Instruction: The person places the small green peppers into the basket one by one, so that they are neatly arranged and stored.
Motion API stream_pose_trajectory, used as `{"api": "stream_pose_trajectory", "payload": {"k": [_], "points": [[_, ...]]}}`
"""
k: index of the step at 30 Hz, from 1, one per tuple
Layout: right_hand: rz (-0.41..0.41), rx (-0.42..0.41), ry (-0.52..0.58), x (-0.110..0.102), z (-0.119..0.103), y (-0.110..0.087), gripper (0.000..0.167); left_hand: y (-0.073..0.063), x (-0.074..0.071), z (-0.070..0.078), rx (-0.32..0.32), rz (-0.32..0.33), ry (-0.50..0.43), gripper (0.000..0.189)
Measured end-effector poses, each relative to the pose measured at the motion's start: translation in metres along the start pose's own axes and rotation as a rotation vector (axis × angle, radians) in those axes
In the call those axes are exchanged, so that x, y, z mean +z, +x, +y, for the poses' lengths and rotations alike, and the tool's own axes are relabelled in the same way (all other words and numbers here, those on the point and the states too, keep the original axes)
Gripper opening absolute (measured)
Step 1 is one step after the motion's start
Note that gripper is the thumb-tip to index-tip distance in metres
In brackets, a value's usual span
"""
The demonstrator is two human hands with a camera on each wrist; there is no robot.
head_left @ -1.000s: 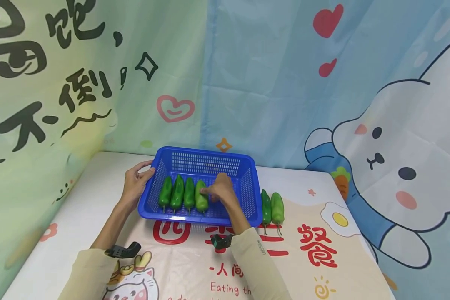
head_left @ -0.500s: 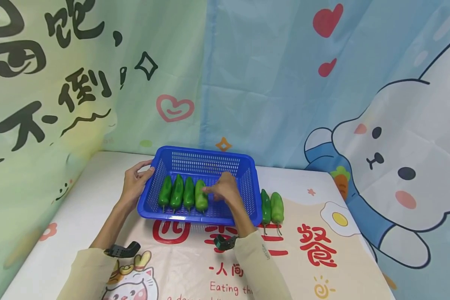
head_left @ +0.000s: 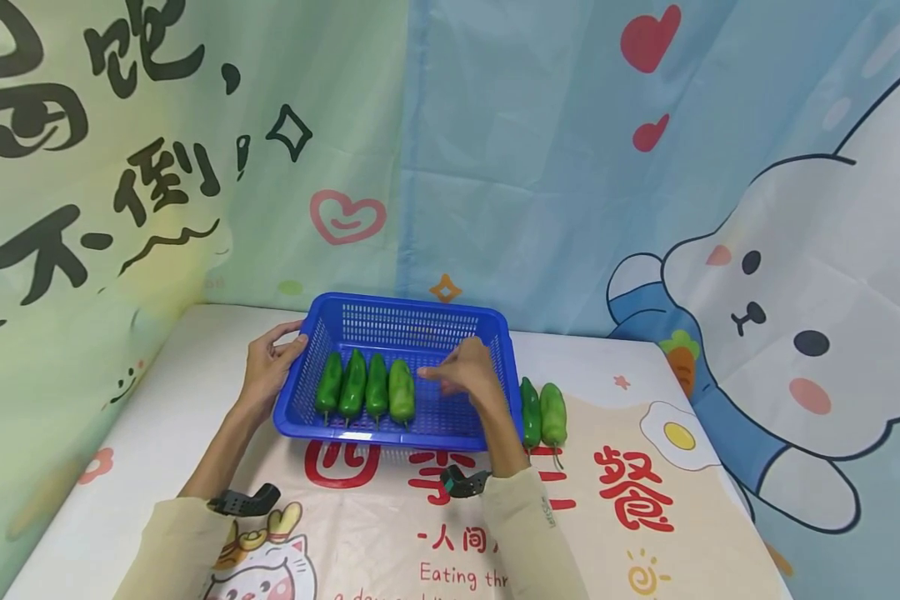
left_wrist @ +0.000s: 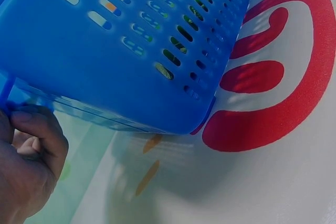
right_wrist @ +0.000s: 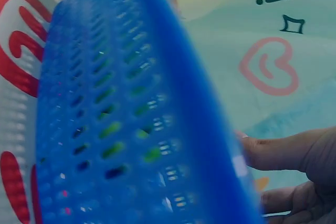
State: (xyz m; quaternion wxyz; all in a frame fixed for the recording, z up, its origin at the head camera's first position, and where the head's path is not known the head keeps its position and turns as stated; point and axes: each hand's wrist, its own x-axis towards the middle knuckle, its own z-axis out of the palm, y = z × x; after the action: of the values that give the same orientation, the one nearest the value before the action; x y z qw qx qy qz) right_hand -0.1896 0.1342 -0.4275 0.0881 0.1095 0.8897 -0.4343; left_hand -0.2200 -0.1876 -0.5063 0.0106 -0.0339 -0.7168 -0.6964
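Observation:
A blue plastic basket with slotted walls stands on the table. Inside its left part, three dark green chili peppers lie side by side with a lighter green pepper at their right, stems toward the person. My left hand grips the basket's left rim, its thumb on top; in the left wrist view the curled fingers show at the rim. My right hand is over the basket's right half, thumb pointing left, apart from the lighter pepper. The right wrist view shows its thumb straight and nothing held.
Right of the basket, a dark green pepper and a lighter pepper lie on the printed tablecloth. A patterned curtain hangs close behind the basket, and another panel stands at the left.
My right hand has come off the lighter pepper and moved right within the basket. The peppers lie as before, and my left hand stays on the rim.

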Motion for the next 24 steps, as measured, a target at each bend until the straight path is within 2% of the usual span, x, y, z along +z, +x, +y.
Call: {"api": "stream_pose_trajectory", "payload": {"k": [12,24], "points": [[-0.011,0.015,0.129,-0.035,0.010,-0.009,0.040,-0.001,0.000,0.001,0.001,0.001,0.003,0.051],[-0.038,0.034,0.242,-0.072,0.031,-0.005,0.046,-0.001,0.001,0.002,0.003,-0.002,0.001,0.051]]}}
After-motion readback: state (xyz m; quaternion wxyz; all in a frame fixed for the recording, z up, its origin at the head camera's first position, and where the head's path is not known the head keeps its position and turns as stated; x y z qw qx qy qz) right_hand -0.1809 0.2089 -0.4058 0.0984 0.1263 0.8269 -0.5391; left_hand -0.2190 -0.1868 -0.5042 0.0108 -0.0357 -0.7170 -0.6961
